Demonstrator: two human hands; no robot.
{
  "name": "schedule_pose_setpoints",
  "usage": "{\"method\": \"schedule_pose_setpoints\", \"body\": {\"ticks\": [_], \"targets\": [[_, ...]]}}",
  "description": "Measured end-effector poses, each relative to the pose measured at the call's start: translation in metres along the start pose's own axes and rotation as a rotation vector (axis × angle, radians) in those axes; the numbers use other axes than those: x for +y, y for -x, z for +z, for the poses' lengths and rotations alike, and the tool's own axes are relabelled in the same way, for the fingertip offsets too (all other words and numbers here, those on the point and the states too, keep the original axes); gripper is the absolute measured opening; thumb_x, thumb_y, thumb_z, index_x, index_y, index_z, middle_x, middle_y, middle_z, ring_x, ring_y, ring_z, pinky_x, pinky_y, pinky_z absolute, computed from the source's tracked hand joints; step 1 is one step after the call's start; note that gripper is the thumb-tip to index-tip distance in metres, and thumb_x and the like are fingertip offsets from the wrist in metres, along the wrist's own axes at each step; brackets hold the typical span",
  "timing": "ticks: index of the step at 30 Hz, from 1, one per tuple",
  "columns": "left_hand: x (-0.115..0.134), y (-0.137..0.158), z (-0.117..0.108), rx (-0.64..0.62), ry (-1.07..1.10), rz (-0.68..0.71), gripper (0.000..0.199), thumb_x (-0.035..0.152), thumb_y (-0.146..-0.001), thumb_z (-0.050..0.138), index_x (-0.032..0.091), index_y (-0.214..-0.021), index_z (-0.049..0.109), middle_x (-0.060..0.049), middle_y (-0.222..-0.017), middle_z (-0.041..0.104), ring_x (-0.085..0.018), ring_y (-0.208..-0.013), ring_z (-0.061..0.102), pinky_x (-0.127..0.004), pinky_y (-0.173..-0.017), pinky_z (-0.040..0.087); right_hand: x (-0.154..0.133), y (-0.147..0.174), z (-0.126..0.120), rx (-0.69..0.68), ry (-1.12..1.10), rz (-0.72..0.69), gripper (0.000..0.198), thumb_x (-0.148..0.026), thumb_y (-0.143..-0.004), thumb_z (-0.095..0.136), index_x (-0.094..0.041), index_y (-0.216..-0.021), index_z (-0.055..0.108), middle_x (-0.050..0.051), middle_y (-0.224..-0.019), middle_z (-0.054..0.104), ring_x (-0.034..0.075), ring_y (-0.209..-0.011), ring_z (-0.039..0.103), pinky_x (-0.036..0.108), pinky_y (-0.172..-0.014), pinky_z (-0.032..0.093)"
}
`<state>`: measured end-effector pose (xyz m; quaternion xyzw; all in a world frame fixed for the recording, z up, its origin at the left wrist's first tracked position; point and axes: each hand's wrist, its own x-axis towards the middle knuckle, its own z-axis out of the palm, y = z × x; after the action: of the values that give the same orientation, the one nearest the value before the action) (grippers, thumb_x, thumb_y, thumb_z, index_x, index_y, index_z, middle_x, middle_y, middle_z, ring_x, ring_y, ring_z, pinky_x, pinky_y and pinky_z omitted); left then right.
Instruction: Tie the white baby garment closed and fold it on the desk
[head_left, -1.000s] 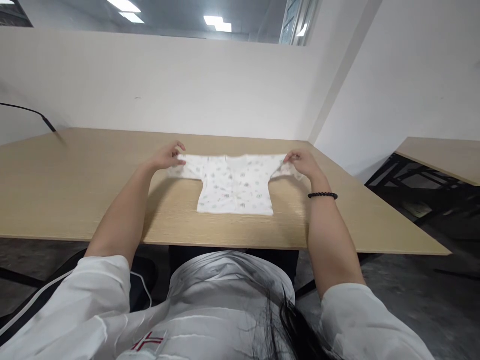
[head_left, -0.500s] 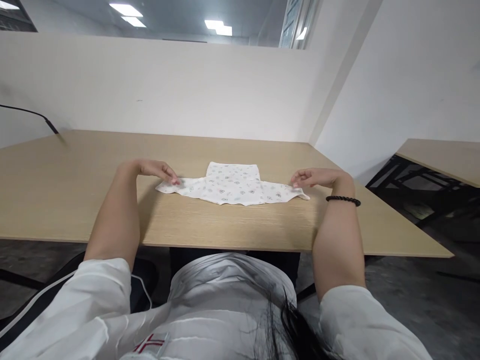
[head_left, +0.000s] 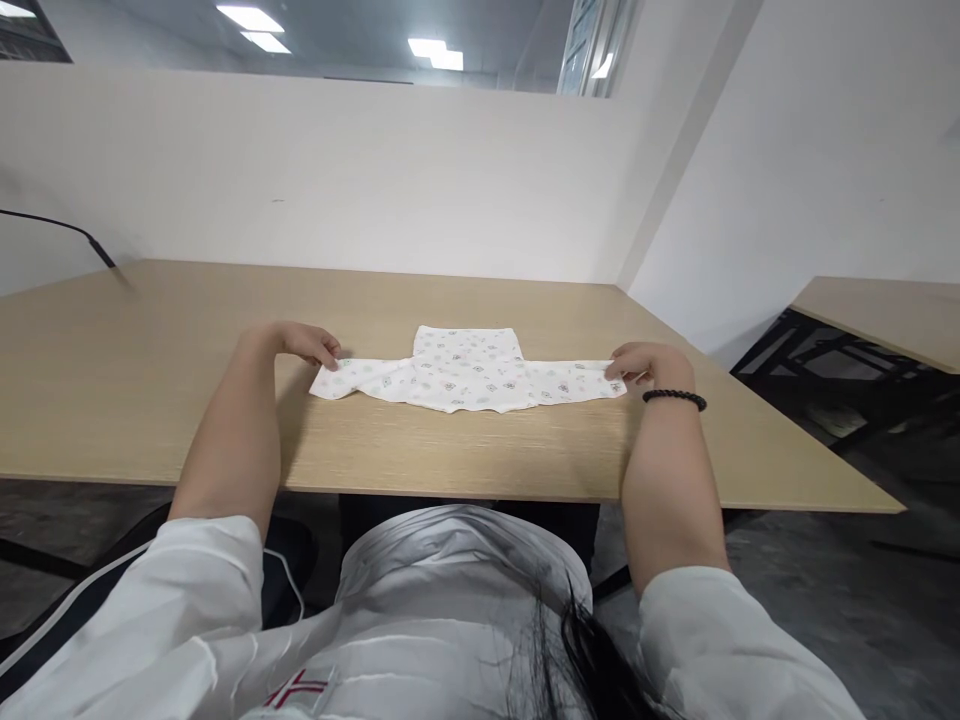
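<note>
A small white baby top (head_left: 469,370) with a scattered print lies flat on the table. Its two sleeves stretch out left and right, while a squarish body section points away from me. My left hand (head_left: 309,345) has its thumb and fingers pinched on the upper edge of the left sleeve, near the cuff. At the other end, the fingers of my right hand (head_left: 634,362) are closed on the right sleeve close to its cuff. The near edge of the top is wavy and rests on the wood.
The light wooden table (head_left: 450,455) runs up to a white partition (head_left: 375,180) at the back. A black cable (head_left: 101,250) comes down at the far left. To the right stands a second table (head_left: 892,315) with dark legs, beyond a gap.
My hands have moved outward to the sleeve ends, the right one more clearly. Both sleeves are now straighter and flatter, and the right fingers have closed on the cloth.
</note>
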<state>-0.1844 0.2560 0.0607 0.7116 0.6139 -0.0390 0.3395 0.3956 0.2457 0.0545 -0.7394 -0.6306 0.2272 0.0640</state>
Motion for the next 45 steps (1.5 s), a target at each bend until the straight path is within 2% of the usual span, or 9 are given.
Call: {"method": "schedule_pose_setpoints", "body": {"ticks": [5, 10, 15, 19, 25, 30, 36, 41, 45], "targets": [[0.001, 0.026, -0.009, 0.124, 0.276, 0.265, 0.036, 0.043, -0.058, 0.078, 0.022, -0.080, 0.058, -0.004, -0.075, 0.064, -0.020, -0.070, 0.064, -0.028, -0.060, 0.051, 0.015, 0.009, -0.018, 0.061, -0.414, -0.137, 0.015, -0.022, -0.071, 0.072, -0.021, -0.079, 0.059, 0.002, -0.069, 0.059, 0.015, -0.060, 0.056, 0.026, -0.052, 0.050], [0.007, 0.022, -0.012, 0.208, 0.440, 0.420, 0.039, 0.039, -0.065, 0.077, 0.024, -0.094, 0.056, -0.003, -0.071, 0.066, -0.020, -0.062, 0.065, -0.028, -0.052, 0.050, -0.042, 0.034, -0.011, 0.085, -0.718, -0.547, 0.040, -0.033, -0.073, 0.077, -0.027, -0.107, 0.057, 0.001, -0.085, 0.066, 0.018, -0.077, 0.064, 0.033, -0.069, 0.056], [0.037, 0.004, 0.000, 0.330, 0.597, 0.507, 0.044, 0.040, -0.067, 0.076, 0.024, -0.101, 0.053, 0.002, -0.064, 0.059, -0.014, -0.053, 0.057, -0.025, -0.049, 0.044, -0.107, 0.056, 0.017, -0.366, -0.722, -0.879, 0.070, -0.037, -0.072, 0.081, -0.030, -0.133, 0.046, 0.006, -0.107, 0.070, 0.023, -0.100, 0.065, 0.042, -0.087, 0.052], [0.071, -0.006, 0.018, 0.313, 0.766, 0.611, 0.050, 0.039, -0.067, 0.078, 0.024, -0.106, 0.051, 0.001, -0.075, 0.062, -0.014, -0.063, 0.061, -0.027, -0.059, 0.048, -0.107, 0.047, 0.026, -0.344, -0.726, -0.834, 0.065, -0.037, -0.075, 0.078, -0.029, -0.132, 0.047, 0.006, -0.107, 0.071, 0.023, -0.103, 0.064, 0.041, -0.089, 0.050], [0.113, -0.011, 0.049, -0.098, 0.734, 0.817, 0.064, 0.059, -0.077, 0.069, 0.028, -0.126, 0.042, -0.012, -0.123, 0.063, -0.028, -0.116, 0.059, -0.045, -0.095, 0.046, -0.093, 0.023, 0.030, -0.080, -0.680, -0.705, 0.039, -0.036, -0.080, 0.072, -0.024, -0.115, 0.057, 0.005, -0.099, 0.069, 0.019, -0.094, 0.062, 0.035, -0.083, 0.048], [0.113, -0.024, 0.063, -0.029, 0.379, 0.714, 0.067, 0.057, -0.083, 0.064, 0.027, -0.136, 0.035, -0.014, -0.137, 0.053, -0.026, -0.126, 0.051, -0.039, -0.099, 0.042, -0.103, 0.020, 0.039, -0.126, -0.540, -0.714, 0.031, -0.034, -0.081, 0.069, -0.022, -0.107, 0.060, 0.006, -0.095, 0.068, 0.018, -0.089, 0.062, 0.032, -0.079, 0.047], [0.106, -0.041, 0.078, 0.080, -0.083, 0.520, 0.065, 0.058, -0.079, 0.061, 0.015, -0.127, 0.050, -0.017, -0.129, 0.056, -0.027, -0.113, 0.055, -0.031, -0.087, 0.043, -0.127, 0.017, 0.072, -0.179, -0.278, -0.734, 0.023, -0.039, -0.078, 0.068, -0.019, -0.088, 0.063, 0.004, -0.082, 0.067, 0.016, -0.074, 0.058, 0.028, -0.066, 0.043], [0.105, -0.048, 0.080, 0.104, -0.169, 0.555, 0.042, 0.054, -0.082, 0.053, 0.016, -0.100, 0.061, -0.008, -0.092, 0.063, -0.019, -0.079, 0.055, -0.028, -0.069, 0.041, -0.149, 0.024, 0.101, -0.218, -0.095, -0.728, 0.031, -0.040, -0.073, 0.070, -0.020, -0.065, 0.049, -0.003, -0.059, 0.049, 0.011, -0.055, 0.042, 0.026, -0.051, 0.029], [0.105, -0.048, 0.079, 0.138, -0.149, 0.551, 0.034, 0.051, -0.084, 0.052, 0.018, -0.088, 0.059, -0.006, -0.085, 0.059, -0.018, -0.073, 0.051, -0.028, -0.064, 0.038, -0.151, 0.025, 0.102, -0.134, -0.178, -0.739, 0.033, -0.034, -0.074, 0.067, -0.020, -0.061, 0.041, -0.003, -0.059, 0.045, 0.011, -0.056, 0.040, 0.025, -0.052, 0.028]]}}
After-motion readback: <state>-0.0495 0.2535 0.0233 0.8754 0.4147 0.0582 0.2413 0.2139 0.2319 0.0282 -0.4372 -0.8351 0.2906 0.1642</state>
